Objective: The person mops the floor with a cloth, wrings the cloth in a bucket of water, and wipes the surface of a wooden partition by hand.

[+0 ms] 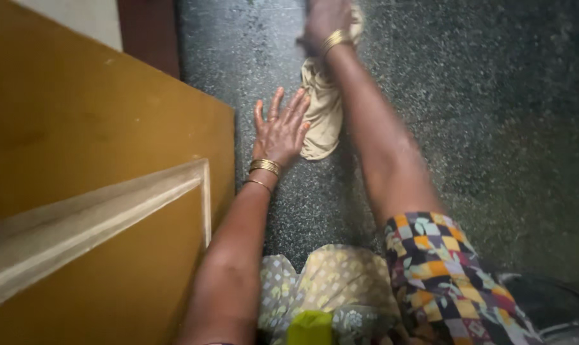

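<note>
Pressing the left hand (280, 131) flat on the dark speckled floor (494, 128), fingers (296, 105) spread open and gripping nothing, gold bangles (264, 167) at the wrist. Reaching the right hand (324, 22) out toward twelve o'clock, closed on the beige cloth (321, 118), trailing back down the floor just beside the left hand, at its two o'clock. Sitting alongside a yellow-brown wall (79, 128) at nine o'clock.

Dim indoor scene, light falling softly from the upper left onto the ochre wall (79, 108). The speckled floor (494, 128) darkens to the right and lower right, with faint sheen. The right hand (326, 22) is motion-blurred; the lower foreground is out of focus.
</note>
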